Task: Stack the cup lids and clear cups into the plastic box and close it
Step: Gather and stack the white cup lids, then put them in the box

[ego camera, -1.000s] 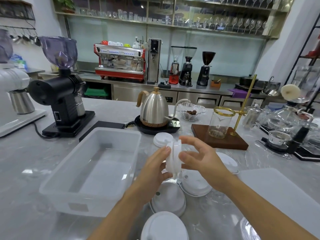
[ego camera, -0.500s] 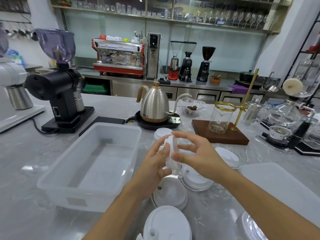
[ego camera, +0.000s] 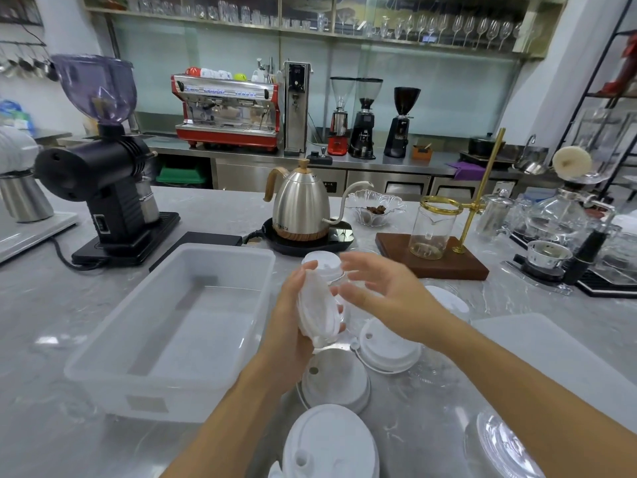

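Lids point(ego camera: 319, 310) | gripped in left hand point(ego camera: 293, 326) | right hand point(ego camera: 389, 294) just beside, fingers spread

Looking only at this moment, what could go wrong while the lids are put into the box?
1. The left hand alone holds the stacked lids on edge; the right hand is open beside them, so the stack may slip or fan apart.
2. Loose lids lie under the forearms and could be knocked off the counter.
3. The plastic box is light-looking and may slide if bumped.
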Action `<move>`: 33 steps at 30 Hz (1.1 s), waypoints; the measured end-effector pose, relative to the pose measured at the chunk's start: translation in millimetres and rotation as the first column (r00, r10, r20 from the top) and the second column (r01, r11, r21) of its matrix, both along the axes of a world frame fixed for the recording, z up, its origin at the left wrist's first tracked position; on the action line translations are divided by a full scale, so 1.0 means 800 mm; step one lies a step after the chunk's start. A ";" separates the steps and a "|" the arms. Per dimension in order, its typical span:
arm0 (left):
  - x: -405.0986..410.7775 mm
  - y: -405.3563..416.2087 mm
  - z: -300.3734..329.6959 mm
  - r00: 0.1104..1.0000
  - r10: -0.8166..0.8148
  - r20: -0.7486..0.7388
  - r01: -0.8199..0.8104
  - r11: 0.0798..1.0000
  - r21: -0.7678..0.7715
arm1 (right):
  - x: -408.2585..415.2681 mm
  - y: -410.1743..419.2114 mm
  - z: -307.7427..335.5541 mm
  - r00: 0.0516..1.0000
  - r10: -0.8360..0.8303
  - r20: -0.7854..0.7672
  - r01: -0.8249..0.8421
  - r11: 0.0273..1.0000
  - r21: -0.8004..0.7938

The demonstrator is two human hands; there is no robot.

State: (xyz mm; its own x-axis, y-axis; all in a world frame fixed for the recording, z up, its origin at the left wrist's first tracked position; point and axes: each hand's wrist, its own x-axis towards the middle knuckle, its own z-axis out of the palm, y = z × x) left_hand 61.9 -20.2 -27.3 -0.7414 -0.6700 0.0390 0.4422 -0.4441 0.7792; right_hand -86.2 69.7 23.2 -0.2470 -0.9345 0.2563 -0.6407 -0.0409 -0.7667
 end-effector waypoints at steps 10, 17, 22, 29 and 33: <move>0.000 0.004 0.009 0.996 -0.007 -0.089 0.021 0.988 0.150 | -0.062 0.052 -0.043 0.871 0.175 -0.459 0.073 0.877 0.474; 0.003 0.004 0.007 0.999 -0.019 -0.041 0.024 0.994 0.111 | -0.057 0.052 -0.038 0.854 0.113 -0.508 0.093 0.927 0.364; 0.002 0.004 0.006 0.999 -0.014 -0.038 0.019 0.990 0.137 | -0.045 0.060 -0.010 0.905 0.091 -0.416 -0.015 0.983 0.181; 0.003 0.004 0.006 0.997 -0.059 -0.050 0.066 0.986 0.151 | -0.022 0.049 0.008 0.994 -0.081 -0.071 0.064 0.974 -0.215; 0.005 0.003 0.005 0.997 -0.078 -0.019 0.080 0.973 0.217 | -0.022 0.040 0.014 0.983 -0.098 0.154 0.122 0.981 -0.149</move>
State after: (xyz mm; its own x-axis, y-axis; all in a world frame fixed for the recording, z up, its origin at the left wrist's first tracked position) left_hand 66.1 -18.1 -23.2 -0.7924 -0.6029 -0.0933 0.4064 -0.6358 0.6562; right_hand -103.9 101.6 34.1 -0.3915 -0.8502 0.3519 -0.5303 -0.1041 -0.8414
